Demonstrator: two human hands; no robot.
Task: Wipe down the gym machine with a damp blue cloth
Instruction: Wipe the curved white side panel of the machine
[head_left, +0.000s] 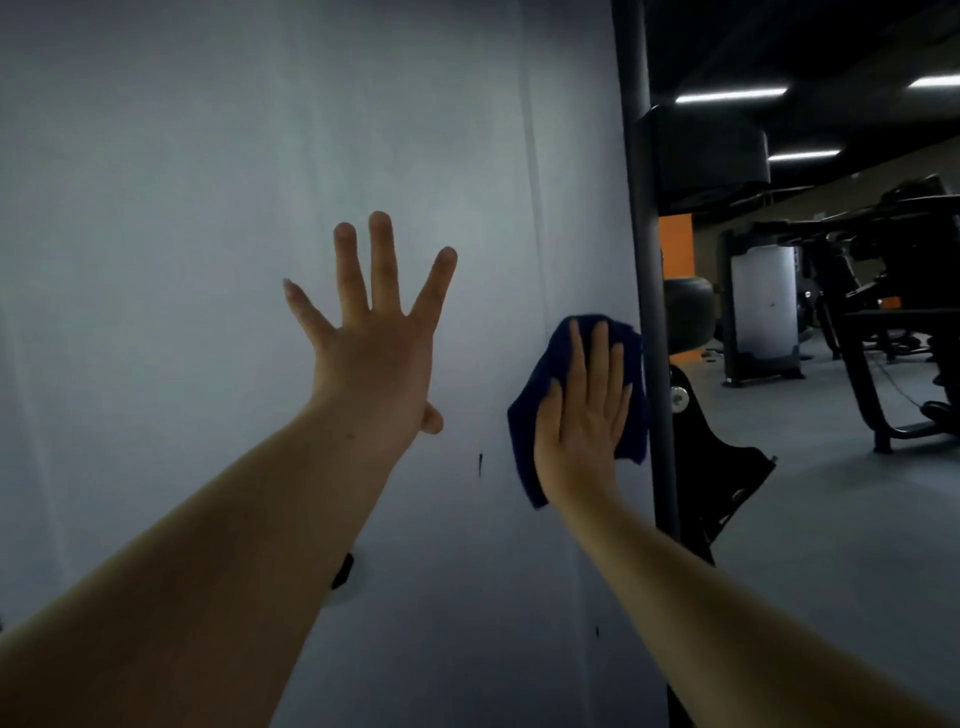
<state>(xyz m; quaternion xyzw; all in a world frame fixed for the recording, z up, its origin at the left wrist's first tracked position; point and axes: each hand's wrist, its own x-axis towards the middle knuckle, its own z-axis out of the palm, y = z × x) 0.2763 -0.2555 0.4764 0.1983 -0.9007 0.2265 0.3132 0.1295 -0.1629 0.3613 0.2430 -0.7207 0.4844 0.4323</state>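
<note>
A large pale grey panel of the gym machine (208, 208) fills the left and middle of the view. My right hand (584, 415) lies flat with straight fingers on a dark blue cloth (524, 447) and presses it against the panel near its right edge. My left hand (376, 332) is spread wide, fingers straight, flat on or close in front of the panel to the left of the cloth; it holds nothing. A black upright post (644, 234) of the machine runs down just right of the cloth.
Behind the post a black bracket (727, 478) and a round black pad (688, 317) stick out. Further right stand other black gym machines (893, 312) and one with a white shroud (763, 306) on a grey floor (831, 519). An orange wall section (675, 244) shows at the back.
</note>
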